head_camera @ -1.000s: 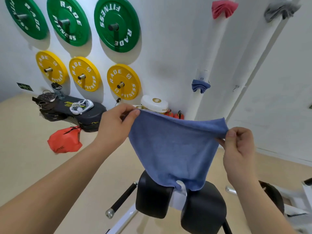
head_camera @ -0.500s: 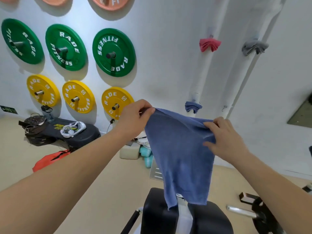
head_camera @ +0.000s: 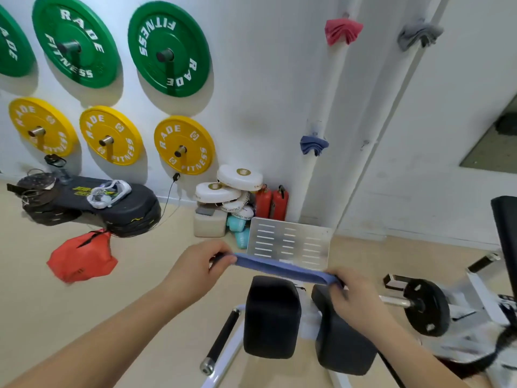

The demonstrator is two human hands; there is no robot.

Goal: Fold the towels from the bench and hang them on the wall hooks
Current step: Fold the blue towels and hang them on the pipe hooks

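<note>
A blue towel (head_camera: 282, 268) stretches almost flat and edge-on between my two hands, just above the bench's two black roller pads (head_camera: 271, 315). My left hand (head_camera: 201, 264) pinches its left end. My right hand (head_camera: 352, 292) grips its right end over the right pad. On the white wall pipes, three bunched towels hang from hooks: a pink towel (head_camera: 342, 30), a grey towel (head_camera: 418, 35) and a smaller blue towel (head_camera: 313, 145) lower down.
Green and yellow weight plates (head_camera: 167, 54) hang on the wall at left. Below lie black gear (head_camera: 117, 205), a red bag (head_camera: 81, 257), white pads (head_camera: 239, 177), two red extinguishers (head_camera: 272, 201) and a metal footplate (head_camera: 291, 243). A loaded bar (head_camera: 425, 306) stands at right.
The towel hung down as a wide sheet from my raised hands. Now both hands have come down and the towel lies as a narrow flat band over the bench pads.
</note>
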